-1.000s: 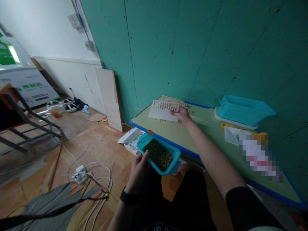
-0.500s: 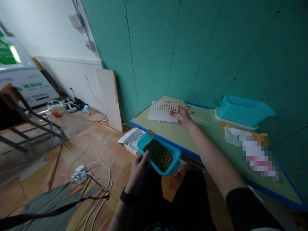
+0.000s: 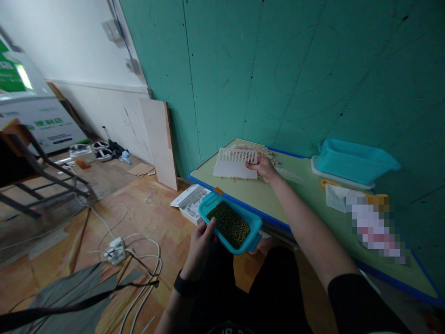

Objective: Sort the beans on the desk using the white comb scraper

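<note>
My left hand [image 3: 203, 239] is closed on the near-left rim of a blue plastic tub [image 3: 255, 228], thumb over the edge. Inside lie green beans [image 3: 222, 218] with some yellowish ones at the right end. The tub is just off the table's front edge, above my lap. Over the tabletop, my right hand [image 3: 262, 168] grips the right end of a white slotted plastic plate [image 3: 233, 168], its comb-like slots towards the wall. Pale yellow beans and crumbs [image 3: 274, 157] are scattered behind and beside the plate, and a few bits show at its near edge.
The blue-edged table [image 3: 295, 197] stands against a green wall. On its right are a larger blue basket [image 3: 354, 160] on a white lid, a yellow item [image 3: 380, 202] and a blurred packet [image 3: 375, 232]. An open white box [image 3: 191, 208] and cables with a power strip [image 3: 116, 250] are on the left.
Both hands keep their grips on the tub and the plate. The whole view has shifted very slightly; nothing else has visibly moved.
</note>
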{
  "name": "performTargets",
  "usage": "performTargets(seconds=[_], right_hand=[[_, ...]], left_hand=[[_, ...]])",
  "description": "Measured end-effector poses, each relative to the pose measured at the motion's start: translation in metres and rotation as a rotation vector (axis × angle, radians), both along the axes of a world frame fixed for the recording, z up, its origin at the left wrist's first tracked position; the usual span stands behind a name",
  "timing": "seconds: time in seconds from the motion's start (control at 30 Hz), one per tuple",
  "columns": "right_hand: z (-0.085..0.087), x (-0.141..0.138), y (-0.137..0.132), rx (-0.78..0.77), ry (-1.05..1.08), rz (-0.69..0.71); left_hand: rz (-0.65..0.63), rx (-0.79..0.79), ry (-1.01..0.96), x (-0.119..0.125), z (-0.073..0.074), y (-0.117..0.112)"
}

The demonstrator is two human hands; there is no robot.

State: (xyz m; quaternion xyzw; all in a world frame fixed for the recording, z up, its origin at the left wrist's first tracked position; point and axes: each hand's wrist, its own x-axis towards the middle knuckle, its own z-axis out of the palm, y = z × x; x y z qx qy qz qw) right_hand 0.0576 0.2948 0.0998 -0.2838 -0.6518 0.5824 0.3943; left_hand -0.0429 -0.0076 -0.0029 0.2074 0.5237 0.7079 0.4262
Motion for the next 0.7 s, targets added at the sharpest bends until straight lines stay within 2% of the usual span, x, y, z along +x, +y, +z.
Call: performTargets(seconds=[0.4,0.7], right_hand=[[0.0,0.001,-0.005,-0.028,-0.073,0.036],[0.007,0.004,-0.012,-0.048,-0.09,0.063]], left_hand=[[-0.016,0.012,-0.023,0.0,-0.006,0.002],[0.0,-0.024,0.033,0.001,0.002,0.0]])
